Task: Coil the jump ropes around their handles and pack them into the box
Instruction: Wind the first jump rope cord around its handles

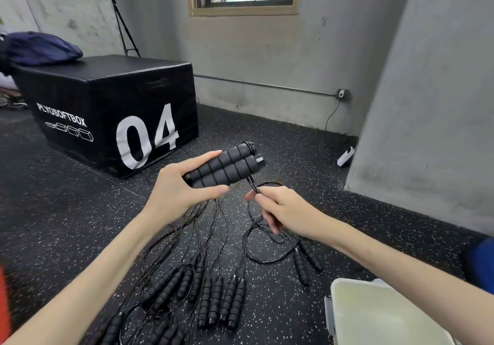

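My left hand (177, 184) grips two black foam jump rope handles (227, 165) held side by side, their ends pointing up and to the right. Just below those ends my right hand (283, 211) pinches the thin black rope (252, 184), which runs from the handles and hangs in loops to the floor. Several more jump ropes (213, 296) lie on the floor beneath my arms, handles in pairs and cords tangled. Another pair of handles (304, 261) lies to the right. The pale plastic box (379, 315) stands open at the lower right.
A black plyo box marked 04 (112, 109) stands at the left with a dark blue bag (42, 48) on it. A grey pillar (427, 104) rises at the right. A tripod (125, 32) leans by the back wall, and a cable runs from a wall socket (342, 94).
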